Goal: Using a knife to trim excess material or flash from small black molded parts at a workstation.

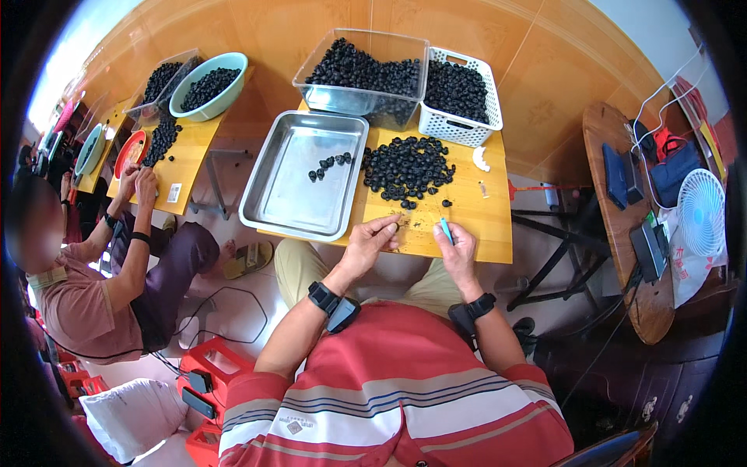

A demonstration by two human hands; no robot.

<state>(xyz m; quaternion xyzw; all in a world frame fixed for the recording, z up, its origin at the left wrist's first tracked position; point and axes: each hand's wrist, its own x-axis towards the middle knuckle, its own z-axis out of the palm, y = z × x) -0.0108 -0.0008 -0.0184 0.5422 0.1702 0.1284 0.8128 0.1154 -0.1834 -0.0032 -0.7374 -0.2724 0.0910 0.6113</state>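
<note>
My left hand (375, 238) is over the front edge of the yellow wooden table (490, 233), thumb and fingers pinched on a small dark piece, mostly hidden by the fingertips. To its right, my right hand (459, 247) is closed round a slim tool with a light blue handle (446, 229); its tip cannot be made out. Just beyond both hands lies a pile of small round black pieces (408, 167), with a single black piece (447, 203) near the right hand. At the left, a steel tray (257, 204) holds several more black pieces (330, 165).
Behind stand a clear plastic bin (340, 100) and a white perforated basket (459, 129), both full of black pieces. A white curved scrap (481, 159) lies at the right. A co-worker (93, 296) sits at another table, left. A round wooden tabletop (650, 311) bears a fan (702, 212).
</note>
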